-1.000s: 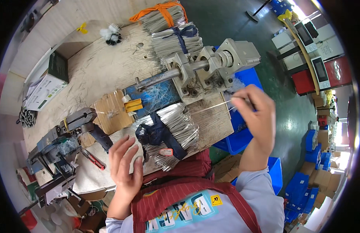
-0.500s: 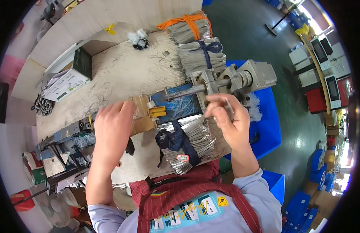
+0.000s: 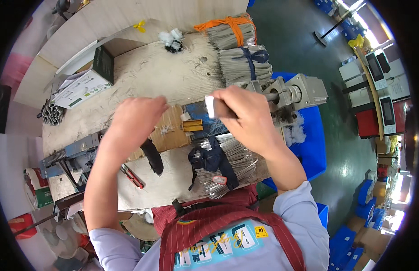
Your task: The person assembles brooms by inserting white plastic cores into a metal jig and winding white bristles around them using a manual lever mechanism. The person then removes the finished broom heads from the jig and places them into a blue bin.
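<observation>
My left hand (image 3: 139, 118) hovers over the left end of a cardboard sheet (image 3: 173, 138). Its fingers are curled, somewhat blurred, and I cannot make out what they hold, if anything. My right hand (image 3: 246, 118) is closed around a small block-like piece with a white face (image 3: 210, 107), above the blue machine bed (image 3: 201, 110). Between the hands, a yellow metal block (image 3: 192, 125) sits at the cardboard's right end. Nearest my right wrist lies a bundle of thin silvery wires (image 3: 240, 156), tied with dark blue cloth (image 3: 210, 158).
A metal shaft machine (image 3: 304, 92) overhangs a blue bin (image 3: 314, 135). Two more tied wire bundles (image 3: 245, 63) lie at the back. A black wrapped handle (image 3: 152, 157) and red-handled tool (image 3: 132, 176) lie near the front. An open carton (image 3: 80, 92) stands at left.
My right hand has moved left from beside the shaft, and a white-faced piece now shows in it. My left hand has shifted slightly away from me, and the red-handled tool has come into sight.
</observation>
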Available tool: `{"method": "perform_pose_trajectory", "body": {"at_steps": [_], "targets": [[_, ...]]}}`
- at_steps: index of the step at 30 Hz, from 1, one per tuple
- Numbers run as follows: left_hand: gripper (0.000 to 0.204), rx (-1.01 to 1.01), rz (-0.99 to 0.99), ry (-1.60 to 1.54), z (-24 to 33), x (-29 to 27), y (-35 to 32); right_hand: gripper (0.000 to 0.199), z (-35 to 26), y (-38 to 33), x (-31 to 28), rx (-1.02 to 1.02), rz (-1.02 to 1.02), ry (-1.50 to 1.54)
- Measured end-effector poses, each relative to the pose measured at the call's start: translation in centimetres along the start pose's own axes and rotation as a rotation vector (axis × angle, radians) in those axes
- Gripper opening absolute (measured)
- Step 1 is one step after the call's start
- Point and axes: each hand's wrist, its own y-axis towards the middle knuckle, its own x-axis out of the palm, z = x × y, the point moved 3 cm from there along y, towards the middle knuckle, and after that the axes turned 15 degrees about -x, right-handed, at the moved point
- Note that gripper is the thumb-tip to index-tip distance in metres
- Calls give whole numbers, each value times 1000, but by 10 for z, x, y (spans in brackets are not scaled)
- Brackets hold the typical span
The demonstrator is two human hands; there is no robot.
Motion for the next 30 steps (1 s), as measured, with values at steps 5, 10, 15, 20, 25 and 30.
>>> {"method": "perform_pose_trajectory", "body": {"at_steps": [5,10,15,20,25,30], "targets": [[18,159,-23,-35,18,14,8,31,14,3,10,127,96,110],[16,161,-69,-111,11,7,-11,26,9,6,16,-122,-128,-160],[12,123,-11,-125,9,-1,-27,30,6,-3,55,-519,-217,-463],[7,114,245,-53,3,3,-61,16,6,8,58,-554,-360,-332],[16,-163,659,-346,-15,30,-108,9,-3,27,65,-596,-478,-182],[15,-563,601,-897,-47,110,-136,14,11,58,84,-299,-798,101]]}}
